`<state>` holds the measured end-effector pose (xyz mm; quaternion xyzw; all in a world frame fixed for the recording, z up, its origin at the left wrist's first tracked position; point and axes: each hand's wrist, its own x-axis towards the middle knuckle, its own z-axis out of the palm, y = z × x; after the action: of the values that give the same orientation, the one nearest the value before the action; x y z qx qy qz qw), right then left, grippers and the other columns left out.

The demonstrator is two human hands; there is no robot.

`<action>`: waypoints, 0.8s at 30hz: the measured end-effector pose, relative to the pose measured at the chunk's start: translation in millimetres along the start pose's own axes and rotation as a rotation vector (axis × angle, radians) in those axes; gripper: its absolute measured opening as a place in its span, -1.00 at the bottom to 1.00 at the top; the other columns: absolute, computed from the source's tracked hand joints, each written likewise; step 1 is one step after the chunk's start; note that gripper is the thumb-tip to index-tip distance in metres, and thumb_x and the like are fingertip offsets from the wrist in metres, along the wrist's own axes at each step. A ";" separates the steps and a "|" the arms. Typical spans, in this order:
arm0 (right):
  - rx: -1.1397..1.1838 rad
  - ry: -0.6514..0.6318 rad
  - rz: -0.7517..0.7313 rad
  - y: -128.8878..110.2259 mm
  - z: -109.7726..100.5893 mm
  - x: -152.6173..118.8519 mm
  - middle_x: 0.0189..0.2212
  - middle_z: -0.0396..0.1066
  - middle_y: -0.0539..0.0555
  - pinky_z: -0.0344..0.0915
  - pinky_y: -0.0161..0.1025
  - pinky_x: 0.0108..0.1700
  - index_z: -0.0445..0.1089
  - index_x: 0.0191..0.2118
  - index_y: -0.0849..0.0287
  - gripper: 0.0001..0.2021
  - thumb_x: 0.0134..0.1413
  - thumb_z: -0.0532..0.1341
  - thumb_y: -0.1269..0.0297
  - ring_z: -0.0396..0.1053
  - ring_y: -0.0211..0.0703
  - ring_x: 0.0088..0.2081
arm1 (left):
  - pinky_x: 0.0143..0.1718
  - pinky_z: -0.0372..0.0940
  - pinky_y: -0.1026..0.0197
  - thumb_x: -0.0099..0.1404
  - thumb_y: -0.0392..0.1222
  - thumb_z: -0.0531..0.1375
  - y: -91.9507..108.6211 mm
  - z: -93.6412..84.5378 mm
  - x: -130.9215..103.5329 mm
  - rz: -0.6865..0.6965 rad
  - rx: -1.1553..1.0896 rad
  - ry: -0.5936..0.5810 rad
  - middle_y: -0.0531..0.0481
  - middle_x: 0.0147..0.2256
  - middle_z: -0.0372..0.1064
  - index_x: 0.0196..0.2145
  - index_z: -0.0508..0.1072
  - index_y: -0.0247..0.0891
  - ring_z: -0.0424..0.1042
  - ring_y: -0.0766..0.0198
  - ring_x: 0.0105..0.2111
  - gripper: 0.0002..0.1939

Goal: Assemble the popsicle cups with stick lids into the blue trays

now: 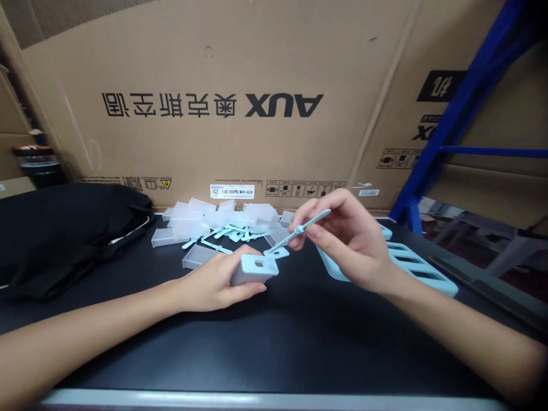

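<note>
My left hand (224, 281) is wrapped round a translucent box with a light-blue lid (268, 266); the lid has a small slot and faces up toward me. Just right of and above it, my right hand (340, 238) pinches a thin light-blue plastic spoon (316, 219) between thumb and fingers. The spoon slants, its lower end near a second light-blue lid piece (279, 252) behind the held box. I cannot tell whether they touch. Behind my left hand lies a pile of light-blue spoons (237, 233) among translucent boxes (190, 217).
A light-blue slotted tray (437, 282) lies on the black table (295, 356) at the right, partly behind my right hand. Black cloth (75, 231) covers the left side, near a dark jar (42, 164). Large cardboard cartons (204, 149) stand behind, with a blue metal frame (458, 92) at right.
</note>
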<state>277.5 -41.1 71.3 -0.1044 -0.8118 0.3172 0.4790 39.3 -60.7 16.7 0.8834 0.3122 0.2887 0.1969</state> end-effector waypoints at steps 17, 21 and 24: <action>-0.188 -0.029 -0.020 8.3 13.9 -7.7 -0.30 0.30 0.05 0.33 -0.25 -0.33 0.27 -0.22 0.13 -0.92 0.18 0.15 0.42 0.30 -0.28 -0.37 | -0.33 0.24 0.24 0.33 -0.02 0.11 0.2 -2.5 0.5 -0.029 0.102 -0.082 0.03 -0.36 0.34 -0.14 0.26 -0.22 0.36 0.27 -0.41 -0.74; -0.140 0.061 -0.080 6.8 15.5 -10.1 -0.28 0.29 0.06 0.33 -0.22 -0.32 0.26 -0.18 0.11 -0.90 0.20 0.12 0.43 0.31 -0.26 -0.36 | -0.35 0.23 0.26 0.32 -0.13 0.09 0.4 -3.4 0.1 -0.028 0.118 -0.093 0.04 -0.39 0.32 -0.15 0.26 -0.22 0.34 0.28 -0.43 -0.82; -0.160 0.051 -0.103 5.0 17.2 -10.3 -0.29 0.30 0.05 0.32 -0.22 -0.33 0.27 -0.18 0.11 -0.88 0.19 0.12 0.44 0.31 -0.26 -0.36 | -0.33 0.24 0.26 0.29 -0.18 0.09 0.5 -3.3 -0.4 -0.018 0.109 -0.087 0.03 -0.36 0.34 -0.13 0.26 -0.21 0.36 0.27 -0.40 -0.81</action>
<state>267.7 -49.2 55.0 -0.1085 -0.8266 0.2233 0.5051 37.1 -60.7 19.3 0.9016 0.3267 0.2309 0.1644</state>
